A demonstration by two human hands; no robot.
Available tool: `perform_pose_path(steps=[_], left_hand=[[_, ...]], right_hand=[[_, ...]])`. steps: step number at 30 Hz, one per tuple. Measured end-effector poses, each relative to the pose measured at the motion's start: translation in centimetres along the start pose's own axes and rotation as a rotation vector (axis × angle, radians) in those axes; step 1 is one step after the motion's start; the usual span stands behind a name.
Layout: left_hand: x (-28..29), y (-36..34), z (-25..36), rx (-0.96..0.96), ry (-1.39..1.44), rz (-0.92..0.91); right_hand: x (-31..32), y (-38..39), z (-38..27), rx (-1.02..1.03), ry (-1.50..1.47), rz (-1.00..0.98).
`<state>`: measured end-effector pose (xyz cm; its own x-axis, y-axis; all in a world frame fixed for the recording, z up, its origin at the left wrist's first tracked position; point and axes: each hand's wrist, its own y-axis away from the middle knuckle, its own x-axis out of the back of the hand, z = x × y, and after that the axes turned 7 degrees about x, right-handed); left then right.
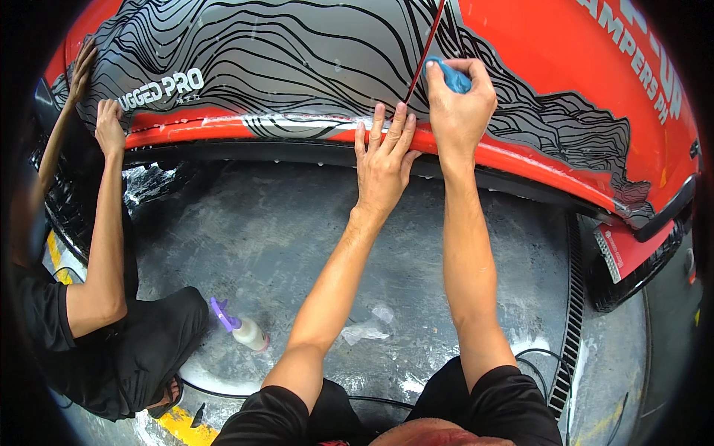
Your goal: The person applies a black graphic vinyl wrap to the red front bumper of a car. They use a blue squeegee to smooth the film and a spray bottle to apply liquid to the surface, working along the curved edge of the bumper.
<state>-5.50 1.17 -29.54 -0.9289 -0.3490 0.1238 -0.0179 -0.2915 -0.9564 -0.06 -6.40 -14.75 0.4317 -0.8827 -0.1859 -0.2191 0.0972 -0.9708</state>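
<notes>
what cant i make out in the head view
All in the head view:
- Smooth blue object: middle covered by the right hand.
- Left hand: palm hidden by its back.
- Red and grey patterned vehicle side: top cut by the upper edge.
- Co-worker in black clothing: head mostly lost in dark left rim.

Plain black legwear is covering the thighs, its lower ends lying out of sight. To the left of the legwear, a black left sleeve is ending above the elbow in a straight hem. To the right of it, a matching right sleeve is showing soft creases in the same unpatterned cloth. Beyond the legwear, both slim forearms are showing bare from elbow to wrist, and the left hand and right hand are likewise going bare, fingernails trimmed short.
</notes>
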Motion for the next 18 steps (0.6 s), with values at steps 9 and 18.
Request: perform_pose_path(steps=[9, 18], left_hand=[[0.1, 0.0, 0.1, 0.0, -0.017, -0.002], [0.2, -0.1, 0.2, -0.006, -0.01, 0.001]], right_hand=[[0.1, -0.9, -0.3, -0.003, 0.002, -0.091], [0.3, -1.4, -0.3, -0.02, -0.012, -0.119]])
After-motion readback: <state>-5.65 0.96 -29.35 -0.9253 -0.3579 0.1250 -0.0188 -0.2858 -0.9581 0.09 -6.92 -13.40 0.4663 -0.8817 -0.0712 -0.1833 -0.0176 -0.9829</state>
